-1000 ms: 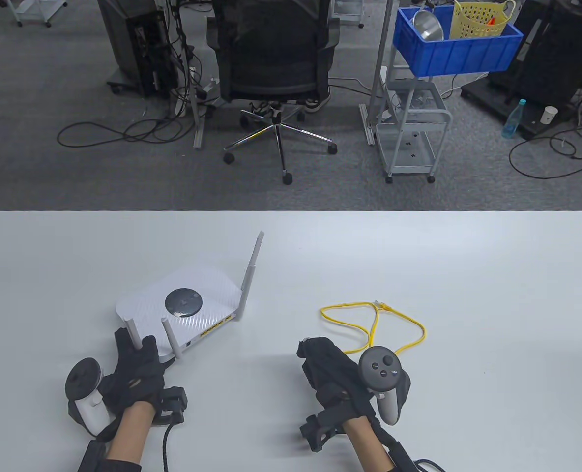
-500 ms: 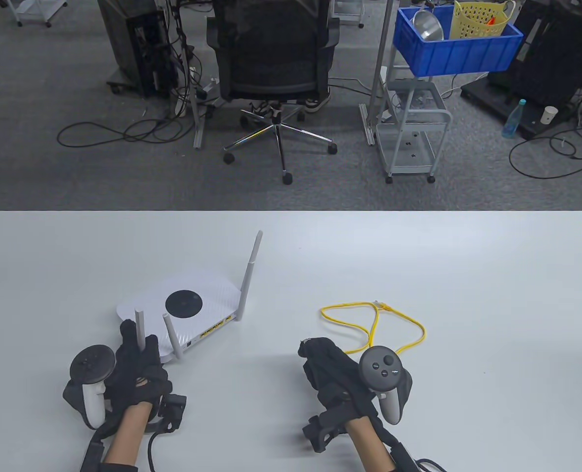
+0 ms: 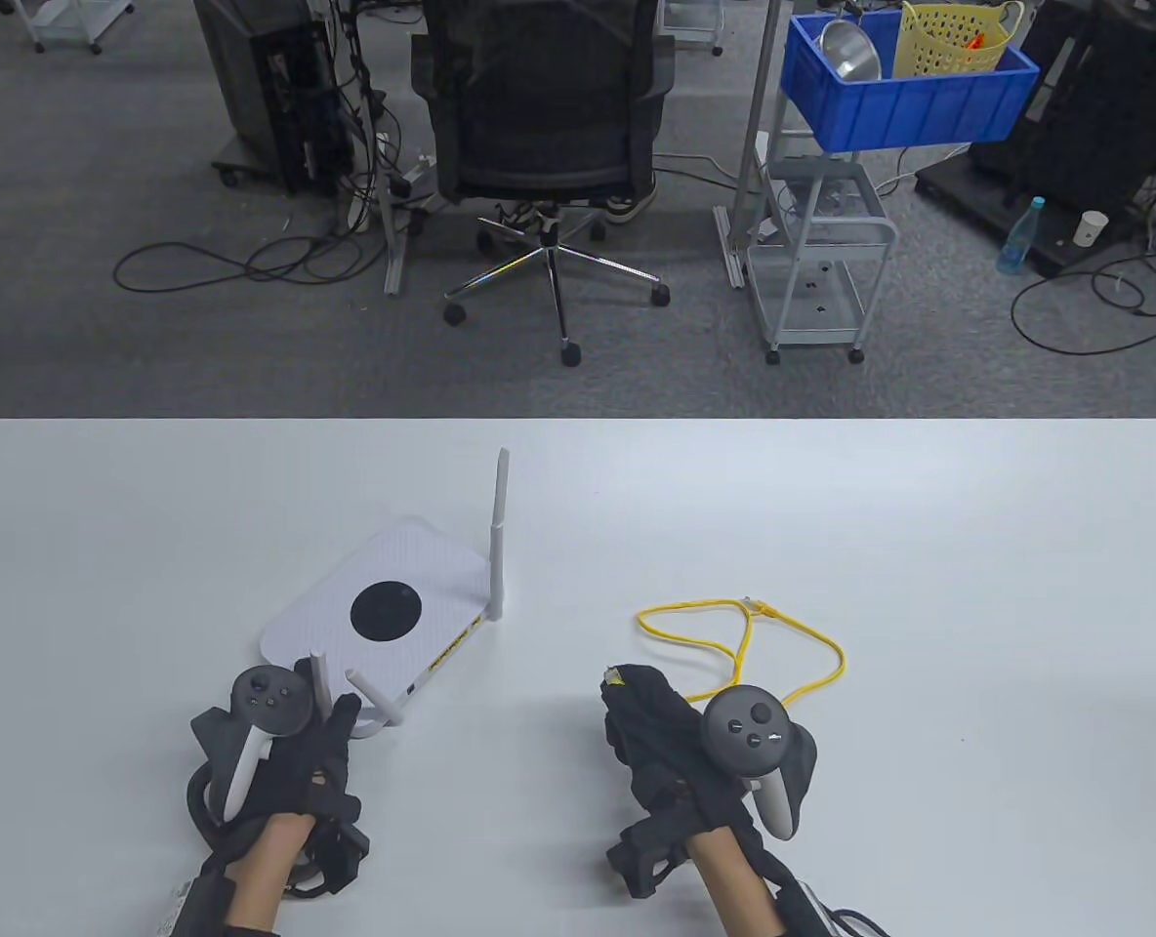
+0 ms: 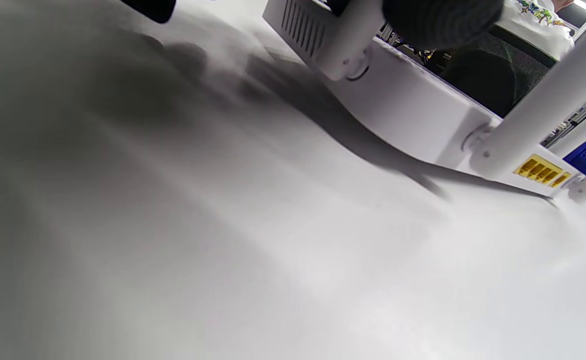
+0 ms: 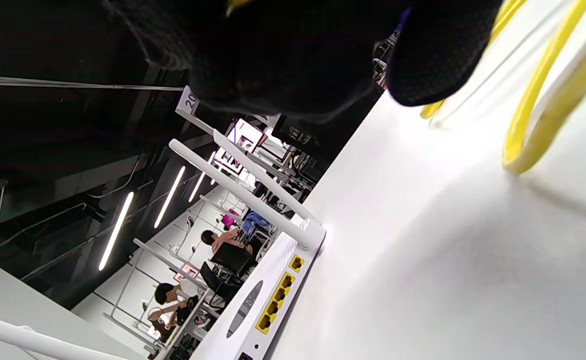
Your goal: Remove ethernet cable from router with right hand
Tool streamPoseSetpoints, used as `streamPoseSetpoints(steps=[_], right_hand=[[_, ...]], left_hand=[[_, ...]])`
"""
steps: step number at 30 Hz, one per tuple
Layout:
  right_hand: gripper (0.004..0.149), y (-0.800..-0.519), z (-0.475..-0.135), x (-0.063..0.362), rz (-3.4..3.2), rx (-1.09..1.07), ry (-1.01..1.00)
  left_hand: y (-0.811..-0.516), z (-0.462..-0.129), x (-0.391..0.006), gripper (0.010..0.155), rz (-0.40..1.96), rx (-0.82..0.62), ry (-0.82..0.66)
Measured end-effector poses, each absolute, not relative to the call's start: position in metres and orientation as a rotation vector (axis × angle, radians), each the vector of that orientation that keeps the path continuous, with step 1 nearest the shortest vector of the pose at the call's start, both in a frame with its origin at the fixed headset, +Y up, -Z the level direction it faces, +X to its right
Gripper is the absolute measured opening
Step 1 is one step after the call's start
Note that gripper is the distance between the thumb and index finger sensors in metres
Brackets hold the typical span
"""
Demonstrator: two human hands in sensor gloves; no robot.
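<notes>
The white router [image 3: 412, 576] with a black disc on top lies on the table's left half. Its row of yellow ports [image 5: 275, 302] faces the right hand and holds no plug. My left hand [image 3: 329, 703] grips the router's near corner among the two near antennas [image 3: 375, 699]; a fingertip [image 4: 438, 20] presses on its top edge. My right hand [image 3: 627, 688] is closed on one plug end of the yellow ethernet cable [image 3: 744, 634], well right of the router. The cable loops on the table beyond the hand, its other plug [image 3: 760, 607] lying free.
The router's far antenna [image 3: 497, 532] stands upright. The white table [image 3: 929, 547] stretches to the right and back. Beyond its far edge are an office chair [image 3: 539, 127] and a cart with a blue bin [image 3: 905, 98].
My left hand rolled over, bringing its tracker on top, and turned the router so its far end swung away and right. The right hand and cable stayed nearly still.
</notes>
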State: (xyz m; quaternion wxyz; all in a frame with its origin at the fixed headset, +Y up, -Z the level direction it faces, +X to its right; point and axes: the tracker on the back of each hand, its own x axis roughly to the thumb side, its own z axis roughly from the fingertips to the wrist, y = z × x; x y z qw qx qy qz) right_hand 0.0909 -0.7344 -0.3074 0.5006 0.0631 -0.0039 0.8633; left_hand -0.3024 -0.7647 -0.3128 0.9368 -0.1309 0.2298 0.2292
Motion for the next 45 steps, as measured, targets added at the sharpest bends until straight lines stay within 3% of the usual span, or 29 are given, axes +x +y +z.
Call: streamPoseSetpoints(steps=[14, 17, 24, 29, 45], right_hand=[[0.053, -0.721, -0.3, 0.084, 2.27, 0.247, -0.139], [0.052, -0.713, -0.294, 0.082, 2.374, 0.284, -0.274], [0.051, -0.714, -0.288, 0.066, 2.888, 0.435, -0.571], [0.05, -0.723, -0.293, 0.059, 3.009, 0.461, -0.558], [0.05, -0.756, -0.31, 0.05, 3.245, 0.511, -0.287]], left_hand=[[-0.77, -0.313, -0.303, 0.068, 0.496, -0.318, 0.471], [-0.757, -0.311, -0.306, 0.079, 0.532, -0.297, 0.401], [-0.713, -0.29, -0.3, 0.088, 0.288, -0.181, 0.187], [-0.713, -0.278, -0.299, 0.09, 0.266, -0.113, 0.14], [-0.723, -0.277, -0.3, 0.091, 0.29, -0.126, 0.126]])
